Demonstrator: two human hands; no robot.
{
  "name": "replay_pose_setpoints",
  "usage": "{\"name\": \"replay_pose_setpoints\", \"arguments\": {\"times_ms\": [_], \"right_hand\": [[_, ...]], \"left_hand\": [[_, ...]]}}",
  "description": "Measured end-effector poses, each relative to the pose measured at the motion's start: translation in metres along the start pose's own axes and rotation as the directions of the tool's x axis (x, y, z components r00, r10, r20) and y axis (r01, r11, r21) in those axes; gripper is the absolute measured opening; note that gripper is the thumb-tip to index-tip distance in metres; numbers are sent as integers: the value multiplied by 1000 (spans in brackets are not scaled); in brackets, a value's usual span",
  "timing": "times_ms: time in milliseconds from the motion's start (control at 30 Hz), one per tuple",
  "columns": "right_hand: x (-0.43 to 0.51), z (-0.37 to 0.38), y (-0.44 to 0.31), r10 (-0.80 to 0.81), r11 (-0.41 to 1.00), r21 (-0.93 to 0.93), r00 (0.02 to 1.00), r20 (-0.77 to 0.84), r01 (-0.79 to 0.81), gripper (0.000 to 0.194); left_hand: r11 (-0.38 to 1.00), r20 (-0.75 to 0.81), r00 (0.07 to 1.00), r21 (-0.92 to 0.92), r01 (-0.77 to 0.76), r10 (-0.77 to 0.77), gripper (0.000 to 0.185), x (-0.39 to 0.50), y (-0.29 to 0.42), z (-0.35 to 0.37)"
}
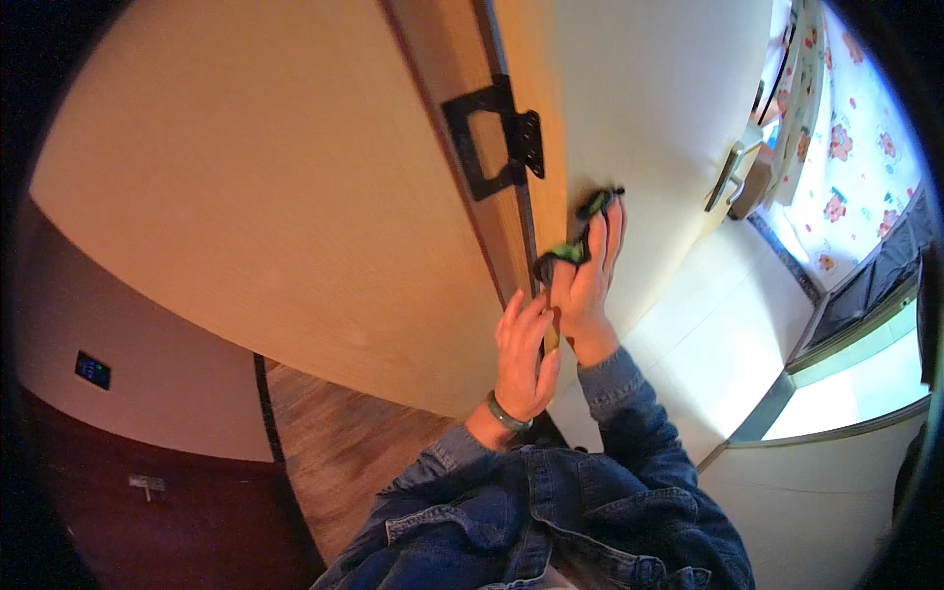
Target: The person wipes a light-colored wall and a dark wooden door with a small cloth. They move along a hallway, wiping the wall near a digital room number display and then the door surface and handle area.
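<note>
My right hand (588,287) holds a black and green cloth (568,254) flat against the pale door (649,133), close to its hinge edge. The cloth bunches out past the thumb and fingertips. Just left of it, my left hand (523,354), with a bangle (507,411) at the wrist, is at the wooden door edge, its fingers apart and nothing seen in them. Whether those fingertips touch the edge is hard to tell. Above both hands, a black metal hinge (529,144) spans the gap between the wooden edge strips.
A broad beige panel (280,206) fills the left. Beyond it lie wood-look flooring (354,435), a wall panel switch (93,370) and a dark red surface with a handle (147,484). At right are a door lever handle (730,177), a floral curtain (848,147) and pale floor tiles (708,317).
</note>
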State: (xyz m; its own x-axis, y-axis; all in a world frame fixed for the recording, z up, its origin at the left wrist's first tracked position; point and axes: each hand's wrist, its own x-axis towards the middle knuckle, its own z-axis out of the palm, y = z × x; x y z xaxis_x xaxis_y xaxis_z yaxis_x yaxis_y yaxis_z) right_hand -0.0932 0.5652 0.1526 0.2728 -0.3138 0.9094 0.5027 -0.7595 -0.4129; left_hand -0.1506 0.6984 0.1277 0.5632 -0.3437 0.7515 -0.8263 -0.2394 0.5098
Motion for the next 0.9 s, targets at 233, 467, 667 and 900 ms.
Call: {"name": "replay_pose_setpoints", "arguments": {"times_ms": [233, 467, 667, 900], "right_hand": [[-79, -23, 3, 161, 980, -136, 983, 86, -149, 50], [3, -36, -47, -152, 985, -76, 986, 65, 157, 28], [51, 20, -64, -236, 969, -59, 968, 88, 242, 42], [-52, 41, -32, 38, 986, -167, 956, 291, 12, 47]], "left_hand": [[998, 30, 999, -65, -11, 13, 43, -3, -5, -12], [992, -13, 1000, -126, -5, 4, 43, -6, -1, -17], [982, -140, 990, -188, -21, -6, 45, -9, -3, -20], [991, -212, 969, -66, 119, -130, 43, -27, -12, -44]]}}
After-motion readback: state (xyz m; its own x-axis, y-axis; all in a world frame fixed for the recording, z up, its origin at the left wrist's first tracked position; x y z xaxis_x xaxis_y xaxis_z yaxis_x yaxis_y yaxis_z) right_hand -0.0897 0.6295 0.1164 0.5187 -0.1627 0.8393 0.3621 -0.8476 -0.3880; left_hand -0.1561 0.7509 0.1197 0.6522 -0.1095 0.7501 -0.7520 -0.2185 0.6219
